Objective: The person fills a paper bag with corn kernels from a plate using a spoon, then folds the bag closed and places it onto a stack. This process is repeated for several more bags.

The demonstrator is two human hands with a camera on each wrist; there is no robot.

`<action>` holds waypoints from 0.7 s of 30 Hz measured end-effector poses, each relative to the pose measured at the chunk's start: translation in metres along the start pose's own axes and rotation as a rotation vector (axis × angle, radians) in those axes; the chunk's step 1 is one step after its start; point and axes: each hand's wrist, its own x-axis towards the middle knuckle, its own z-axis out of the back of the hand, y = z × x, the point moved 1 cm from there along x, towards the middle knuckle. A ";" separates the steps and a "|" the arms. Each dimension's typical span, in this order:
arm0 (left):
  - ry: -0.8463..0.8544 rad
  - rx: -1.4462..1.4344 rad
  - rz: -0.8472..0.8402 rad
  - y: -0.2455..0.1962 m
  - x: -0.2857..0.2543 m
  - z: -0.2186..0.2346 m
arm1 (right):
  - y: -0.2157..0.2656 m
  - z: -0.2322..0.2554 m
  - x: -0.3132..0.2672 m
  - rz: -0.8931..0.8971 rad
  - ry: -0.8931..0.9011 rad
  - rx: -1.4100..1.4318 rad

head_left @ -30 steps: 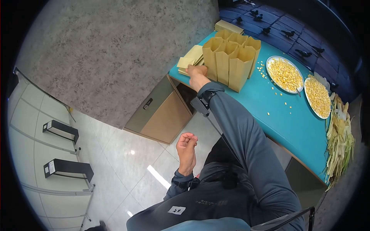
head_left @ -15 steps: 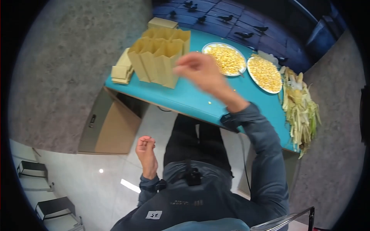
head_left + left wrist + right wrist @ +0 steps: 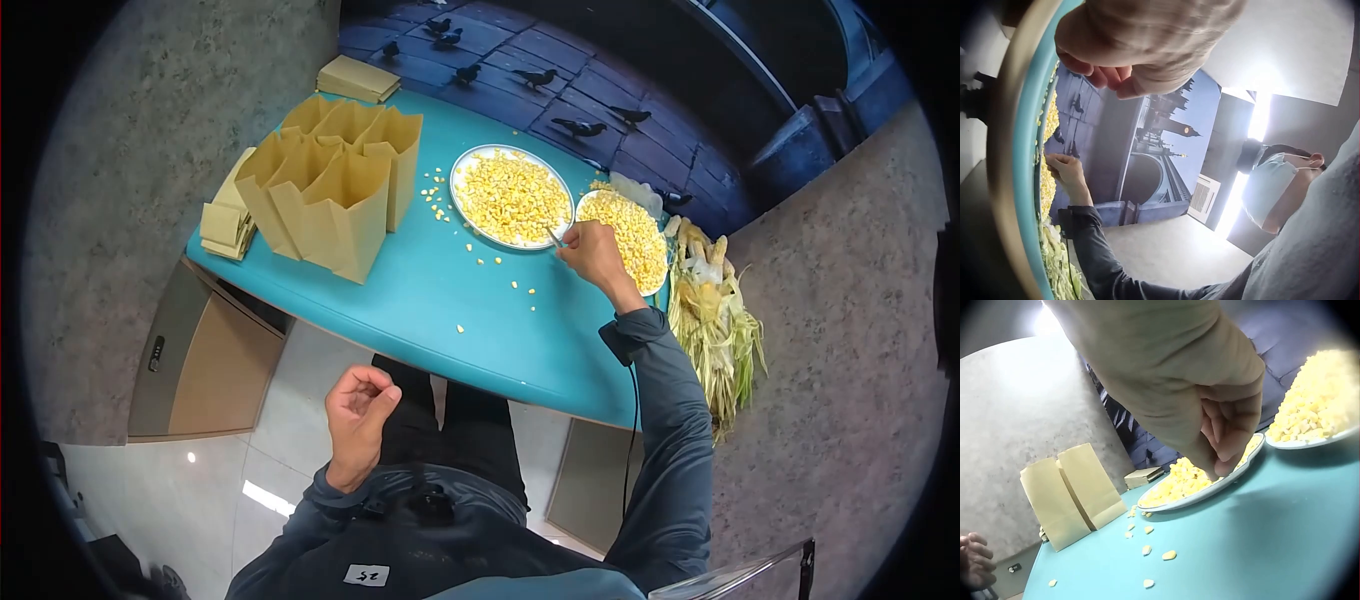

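Note:
My right hand [image 3: 597, 255] is at the near right rim of a round plate of corn kernels [image 3: 510, 195]. Its thumb and fingers pinch a thin metal utensil handle [image 3: 553, 238], whose far end is hidden among the kernels. In the right wrist view the fingertips [image 3: 1225, 467] are right at the plate's rim. My left hand [image 3: 360, 415] hangs in front of the body, below the table edge, fingers loosely curled and holding nothing. Several open brown paper bags [image 3: 335, 185] stand upright in a cluster on the left part of the table.
Flat folded paper bags [image 3: 228, 220] lie at the left edge, with another stack [image 3: 358, 78] behind. A second plate of kernels [image 3: 635, 240] sits to the right, near corn husks [image 3: 715, 320]. Loose kernels [image 3: 460, 328] dot the teal table [image 3: 450, 350].
My right hand has moved from the folded bags on the left, across the table, to the round plate and now pinches the handle there. The head view has swung right. The left hand stays low.

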 end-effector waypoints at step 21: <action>-0.139 0.098 0.123 0.022 0.003 0.052 | 0.029 0.045 0.023 0.513 -0.324 -0.066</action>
